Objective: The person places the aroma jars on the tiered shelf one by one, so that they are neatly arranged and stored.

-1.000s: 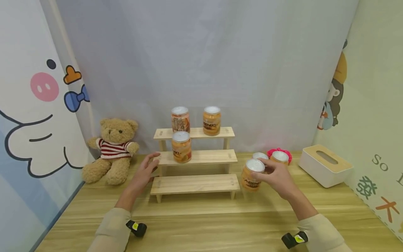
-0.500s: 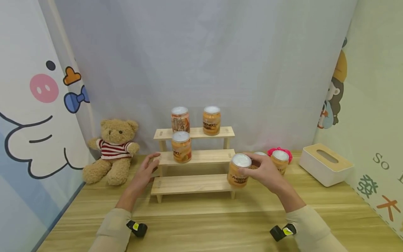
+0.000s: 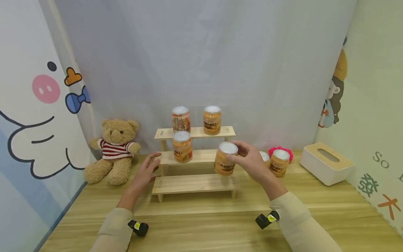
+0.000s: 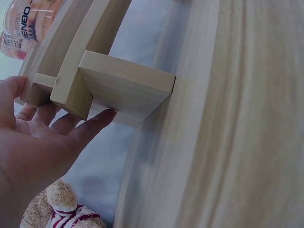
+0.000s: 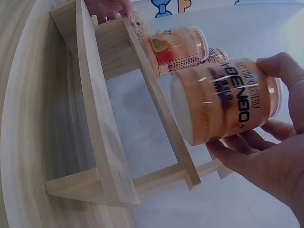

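Note:
My right hand (image 3: pixel 253 162) holds an orange jar (image 3: pixel 224 163) with a pale lid, thumb on one side and fingers on the other. In the head view the jar overlaps the right part of the middle tier of a wooden three-tier stand (image 3: pixel 195 183); the right wrist view shows its base (image 5: pixel 183 109) beside that tier's edge. My left hand (image 3: pixel 146 173) rests at the stand's left end, its extended fingers (image 4: pixel 92 126) touching the wooden side. Another jar (image 3: pixel 182 148) stands on the middle tier's left, and two jars, left (image 3: pixel 181 120) and right (image 3: pixel 212 120), on the top tier.
Right of the stand, one jar (image 3: pixel 279 164) stands on the table, with another (image 3: pixel 265 157) partly behind my right hand. A pink ruffled item (image 3: pixel 289 154) lies behind them. A tissue box (image 3: pixel 327 166) is farther right, and a teddy bear (image 3: pixel 116 150) sits left.
My right hand has carried the jar leftward and up, from beside the stand to the middle tier's right end. The left hand has stayed at the stand's left end.

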Demonstrator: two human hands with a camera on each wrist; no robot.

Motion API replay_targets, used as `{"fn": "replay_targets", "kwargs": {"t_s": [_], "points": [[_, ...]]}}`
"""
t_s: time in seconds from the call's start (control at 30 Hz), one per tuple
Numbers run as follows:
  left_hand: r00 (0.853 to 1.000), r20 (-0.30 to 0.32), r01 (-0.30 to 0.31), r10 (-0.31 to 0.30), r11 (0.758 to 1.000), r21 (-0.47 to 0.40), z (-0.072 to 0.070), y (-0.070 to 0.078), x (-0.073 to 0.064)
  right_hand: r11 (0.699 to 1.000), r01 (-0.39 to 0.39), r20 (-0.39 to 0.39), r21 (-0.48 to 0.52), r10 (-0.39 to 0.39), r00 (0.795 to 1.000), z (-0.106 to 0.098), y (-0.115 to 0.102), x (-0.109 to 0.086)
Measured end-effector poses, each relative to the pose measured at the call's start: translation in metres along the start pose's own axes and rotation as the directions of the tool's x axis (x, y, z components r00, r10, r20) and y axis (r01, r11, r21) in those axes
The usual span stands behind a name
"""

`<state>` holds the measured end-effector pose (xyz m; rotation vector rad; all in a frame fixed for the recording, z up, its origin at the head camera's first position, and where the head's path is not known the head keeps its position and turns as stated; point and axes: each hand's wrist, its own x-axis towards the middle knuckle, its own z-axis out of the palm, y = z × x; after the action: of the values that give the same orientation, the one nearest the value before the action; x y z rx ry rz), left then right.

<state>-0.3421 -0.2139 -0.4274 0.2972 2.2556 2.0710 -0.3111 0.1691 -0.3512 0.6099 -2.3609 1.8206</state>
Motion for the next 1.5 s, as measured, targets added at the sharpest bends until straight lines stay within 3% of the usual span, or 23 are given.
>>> {"fn": "replay_targets", "kwargs": {"t_s": [0.17,0.6,0.87,1.5], "points": [[1.0,0.0,0.003,-0.003,1.0,-0.002,-0.001,-0.001,-0.001,0.998,0.017,0.011,0.055,-0.018,1.0,0.007,-0.003,0.01],[1.0,0.001,-0.001,0.001,1.0,0.011,0.001,-0.001,0.0,0.991,-0.026,-0.076,0.131,0.036,0.996,0.024,-0.006,0.039],[1.0,-0.002,-0.003,0.003,1.0,0.009,0.0,-0.002,0.001,0.997,-0.003,-0.127,0.073,0.013,0.992,0.034,0.001,0.051],[1.0,0.001,0.006,-0.006,1.0,0.008,0.0,-0.002,0.001,0.999,-0.042,-0.148,0.005,0.042,0.988,0.038,0.0,0.059]]}}
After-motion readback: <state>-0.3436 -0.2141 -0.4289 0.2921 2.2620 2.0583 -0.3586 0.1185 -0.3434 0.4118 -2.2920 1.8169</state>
